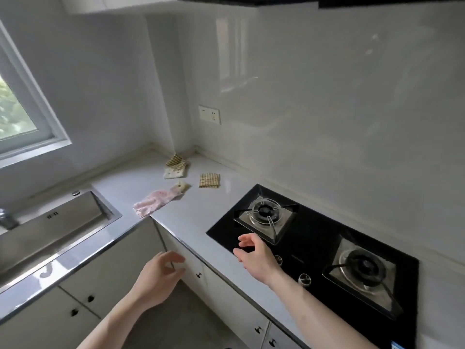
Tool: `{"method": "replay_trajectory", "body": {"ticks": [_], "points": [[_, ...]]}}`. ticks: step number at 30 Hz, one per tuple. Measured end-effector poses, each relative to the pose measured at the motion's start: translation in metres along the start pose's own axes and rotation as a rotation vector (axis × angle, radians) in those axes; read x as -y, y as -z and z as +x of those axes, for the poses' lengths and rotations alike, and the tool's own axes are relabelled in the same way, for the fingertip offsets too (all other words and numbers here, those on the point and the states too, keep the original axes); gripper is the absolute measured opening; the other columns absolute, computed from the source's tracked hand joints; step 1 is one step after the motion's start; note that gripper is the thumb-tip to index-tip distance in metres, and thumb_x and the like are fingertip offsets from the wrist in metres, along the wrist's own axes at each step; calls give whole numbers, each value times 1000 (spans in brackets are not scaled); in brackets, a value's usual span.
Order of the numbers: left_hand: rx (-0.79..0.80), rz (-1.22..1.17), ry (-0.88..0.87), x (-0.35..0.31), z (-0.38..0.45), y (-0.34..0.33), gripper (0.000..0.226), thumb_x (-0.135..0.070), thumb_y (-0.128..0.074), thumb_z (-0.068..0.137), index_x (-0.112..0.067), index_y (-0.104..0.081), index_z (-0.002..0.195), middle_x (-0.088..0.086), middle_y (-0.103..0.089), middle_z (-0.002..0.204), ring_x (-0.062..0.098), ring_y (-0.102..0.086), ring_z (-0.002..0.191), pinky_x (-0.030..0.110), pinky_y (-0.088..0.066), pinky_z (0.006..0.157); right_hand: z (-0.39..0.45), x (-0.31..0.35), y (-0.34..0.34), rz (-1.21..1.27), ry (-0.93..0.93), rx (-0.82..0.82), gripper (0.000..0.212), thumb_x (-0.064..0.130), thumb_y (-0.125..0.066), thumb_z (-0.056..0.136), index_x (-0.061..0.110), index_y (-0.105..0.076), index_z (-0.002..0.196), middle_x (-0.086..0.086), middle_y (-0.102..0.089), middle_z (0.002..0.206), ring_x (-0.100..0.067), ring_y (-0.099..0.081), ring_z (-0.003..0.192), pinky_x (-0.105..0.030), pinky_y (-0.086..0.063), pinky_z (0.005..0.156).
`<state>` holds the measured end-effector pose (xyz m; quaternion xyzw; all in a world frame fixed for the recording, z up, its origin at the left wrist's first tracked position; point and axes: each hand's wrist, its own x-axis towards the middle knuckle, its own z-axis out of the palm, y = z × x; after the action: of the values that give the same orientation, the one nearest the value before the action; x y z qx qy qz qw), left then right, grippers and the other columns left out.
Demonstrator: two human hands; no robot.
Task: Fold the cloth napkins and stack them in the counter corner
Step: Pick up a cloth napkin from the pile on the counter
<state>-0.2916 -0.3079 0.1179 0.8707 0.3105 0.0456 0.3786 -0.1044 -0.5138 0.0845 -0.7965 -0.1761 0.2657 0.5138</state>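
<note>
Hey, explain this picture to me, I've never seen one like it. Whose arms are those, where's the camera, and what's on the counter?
The camera is worn on a person's head, looking forward and down, so the two bare arms are the wearer's own. The left hand and right hand are both open and hold nothing. On the white counter lie cloth napkins: a small pile in the corner, a folded checked napkin beside it, and a pink napkin lying loose near the counter edge. A sink is to the left, a gas stove to the right.
</note>
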Motion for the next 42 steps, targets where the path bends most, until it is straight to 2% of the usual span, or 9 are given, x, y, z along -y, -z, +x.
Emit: {"method": "replay_trajectory", "body": {"ticks": [7, 10, 14, 18, 22, 25, 32, 38, 42], "points": [[-43, 2, 64, 50, 74, 62, 16, -25, -72, 90, -38, -69, 100, -18, -63, 111, -1, -69, 85, 21, -51, 67, 94, 49, -70, -16, 3, 102, 28, 35, -70, 86, 35, -58, 111, 13, -62, 115, -16, -67, 100, -40, -57, 94], [-65, 18, 67, 67, 116, 93, 16, -25, -72, 90, -38, -68, 99, -20, -61, 111, 1, -68, 87, 19, -49, 64, 139, 72, -97, -58, 24, 124, 27, 34, -70, 87, 32, -58, 111, 11, -62, 114, -16, -66, 99, -40, -57, 94], [-99, 17, 89, 89, 170, 120, 19, -24, -71, 90, -41, -67, 97, -16, -62, 111, 0, -67, 90, 13, -46, 64, 199, 99, -125, -142, 45, 137, 26, 27, -69, 93, 27, -56, 115, 10, -59, 115, -11, -60, 104, -25, -46, 86], [-60, 43, 100, 103, 212, 133, 20, -24, -69, 89, -44, -65, 90, -14, -60, 107, 1, -68, 88, 13, -44, 63, 234, 112, -144, -192, 33, 157, 27, 27, -69, 93, 28, -56, 117, 10, -59, 117, -12, -59, 109, -24, -44, 90], [-44, 49, 70, 107, 274, 152, 11, -28, -69, 88, -36, -69, 96, -18, -59, 111, 4, -68, 83, 14, -44, 60, 277, 126, -152, -216, 32, 125, 27, 27, -70, 92, 28, -57, 116, 9, -60, 117, -11, -58, 110, -22, -40, 90], [-8, 103, 40, 111, 331, 165, 17, -25, -67, 86, -36, -66, 99, -8, -61, 115, 9, -66, 89, 22, -45, 73, 308, 136, -158, -226, 31, 82, 27, 28, -69, 93, 29, -57, 117, 12, -59, 116, -11, -58, 110, -21, -39, 89], [112, 101, 3, 144, 493, 179, 28, -27, -69, 89, -26, -67, 118, -4, -62, 124, 14, -63, 100, 24, -48, 86, 409, 149, -194, -231, -17, -89, 29, 27, -73, 89, 28, -60, 115, 9, -63, 117, -13, -63, 105, -26, -45, 91], [196, 171, -6, 202, 629, 150, 45, -26, -65, 91, -17, -58, 135, 2, -61, 131, 20, -58, 120, 26, -45, 100, 515, 129, -258, -231, -29, -224, 33, 22, -75, 87, 26, -61, 116, 7, -64, 116, -10, -64, 88, -29, -49, 85], [142, 120, -32, 238, 707, 108, 52, -34, -64, 92, -17, -52, 139, 6, -56, 134, 25, -56, 123, 31, -45, 104, 580, 98, -280, -333, 38, -289, 27, 23, -72, 88, 29, -61, 113, 11, -62, 114, -10, -59, 94, -28, -45, 82]]}}
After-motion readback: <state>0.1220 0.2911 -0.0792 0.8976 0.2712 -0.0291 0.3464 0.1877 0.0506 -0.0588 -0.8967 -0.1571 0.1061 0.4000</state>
